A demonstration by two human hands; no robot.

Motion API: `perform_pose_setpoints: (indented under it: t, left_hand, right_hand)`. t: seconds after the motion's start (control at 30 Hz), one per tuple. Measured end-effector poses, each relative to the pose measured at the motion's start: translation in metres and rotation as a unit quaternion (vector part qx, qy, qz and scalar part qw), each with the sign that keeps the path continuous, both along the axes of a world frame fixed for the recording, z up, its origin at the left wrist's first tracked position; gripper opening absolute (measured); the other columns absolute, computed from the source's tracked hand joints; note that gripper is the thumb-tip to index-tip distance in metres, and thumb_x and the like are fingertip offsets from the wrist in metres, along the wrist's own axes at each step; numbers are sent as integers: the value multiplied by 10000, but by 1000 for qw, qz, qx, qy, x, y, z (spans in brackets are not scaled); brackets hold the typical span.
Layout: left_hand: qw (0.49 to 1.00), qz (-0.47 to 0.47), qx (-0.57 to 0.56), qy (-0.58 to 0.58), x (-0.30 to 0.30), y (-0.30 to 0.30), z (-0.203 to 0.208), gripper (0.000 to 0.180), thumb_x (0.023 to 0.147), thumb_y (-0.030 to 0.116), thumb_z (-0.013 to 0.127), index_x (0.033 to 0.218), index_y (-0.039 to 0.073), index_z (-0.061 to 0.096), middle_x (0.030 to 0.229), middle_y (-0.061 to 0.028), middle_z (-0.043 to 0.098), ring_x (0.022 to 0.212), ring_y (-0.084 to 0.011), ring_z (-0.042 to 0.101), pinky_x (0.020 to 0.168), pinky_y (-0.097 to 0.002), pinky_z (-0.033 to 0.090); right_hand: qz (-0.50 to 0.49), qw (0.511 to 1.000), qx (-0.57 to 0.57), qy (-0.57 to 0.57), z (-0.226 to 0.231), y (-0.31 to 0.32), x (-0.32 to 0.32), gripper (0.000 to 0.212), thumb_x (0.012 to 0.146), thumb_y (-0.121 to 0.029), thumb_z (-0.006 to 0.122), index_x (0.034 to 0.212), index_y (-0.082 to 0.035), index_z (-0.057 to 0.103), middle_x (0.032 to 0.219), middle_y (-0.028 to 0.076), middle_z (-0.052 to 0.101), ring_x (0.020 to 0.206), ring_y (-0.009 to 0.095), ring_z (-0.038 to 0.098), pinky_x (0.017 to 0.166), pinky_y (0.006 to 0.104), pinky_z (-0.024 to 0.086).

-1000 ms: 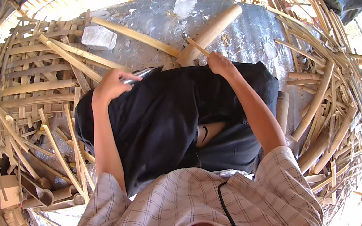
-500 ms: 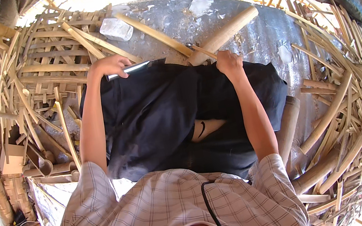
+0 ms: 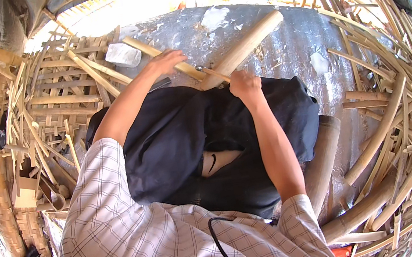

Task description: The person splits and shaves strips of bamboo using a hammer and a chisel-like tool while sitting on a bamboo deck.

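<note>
My left hand (image 3: 168, 61) is stretched out over a pale bamboo strip (image 3: 188, 69), fingers extended and slightly blurred, with nothing seen in them. Below it, beside my black-clothed knee, lies a flat dark-grey piece (image 3: 159, 84) that may be the blade seen earlier. My right hand (image 3: 246, 84) is closed around the end of a thin wooden stick (image 3: 218, 75). That stick points up and left across the near end of a thick bamboo pole (image 3: 249, 45). A small shiny round thing (image 3: 199, 68) sits by the stick's far end.
A whitish block (image 3: 123, 55) rests at the far left beside a woven bamboo panel (image 3: 67, 81). Piles of split bamboo (image 3: 405, 111) crowd the right side. A thick bamboo pole (image 3: 326, 163) lies by my right leg. Grey sheeting (image 3: 291, 49) covers the ground ahead.
My left hand has let go of the shiny blade and moved right and forward, over the bamboo strip. My right hand keeps its grip on the stick. The whole view has shifted slightly.
</note>
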State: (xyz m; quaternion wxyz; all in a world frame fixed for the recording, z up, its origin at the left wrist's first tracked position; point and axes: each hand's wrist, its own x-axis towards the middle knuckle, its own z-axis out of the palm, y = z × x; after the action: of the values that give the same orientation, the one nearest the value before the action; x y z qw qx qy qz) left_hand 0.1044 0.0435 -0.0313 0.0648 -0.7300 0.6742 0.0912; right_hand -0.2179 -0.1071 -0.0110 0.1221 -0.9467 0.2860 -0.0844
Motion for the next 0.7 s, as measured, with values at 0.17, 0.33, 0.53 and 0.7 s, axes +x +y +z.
perform_pose_setpoints:
  t: [0.17, 0.33, 0.53, 0.7]
  left_hand:
    - [998, -48, 46, -20, -1, -20, -1, 685, 825, 168, 768, 1460, 193, 511, 1548, -83, 442, 1388, -329, 463, 1164, -420, 403]
    - [988, -136, 67, -39, 6, -34, 33, 532, 879, 167, 696, 1388, 114, 553, 1506, -131, 477, 1367, -338, 492, 1121, -421, 458]
    - [941, -301, -26, -154, 7, -31, 92, 506, 841, 138, 706, 1289, -45, 557, 1348, -173, 521, 1326, -320, 492, 1073, -417, 469]
    - [902, -336, -3, -272, -41, -52, 172, 445, 728, 107, 761, 1121, -11, 588, 1211, -111, 556, 1129, -248, 554, 899, -379, 503]
  right_hand:
    - [-5, 999, 36, 5, 6, -15, -2, 209, 852, -144, 580, 867, -62, 771, 880, 181, 751, 847, 392, 746, 697, 491, 575]
    - [-13, 998, 59, 27, 13, -26, -4, 216, 845, -136, 575, 878, -59, 774, 914, 197, 756, 883, 396, 748, 744, 497, 580]
    - [-4, 995, 97, 14, 27, -27, -7, 242, 860, -144, 561, 945, -23, 754, 983, 241, 740, 932, 415, 739, 791, 519, 581]
    - [-23, 988, 145, 41, 44, -38, -17, 327, 871, -273, 664, 1113, -55, 699, 1151, 201, 704, 1102, 419, 667, 921, 511, 541]
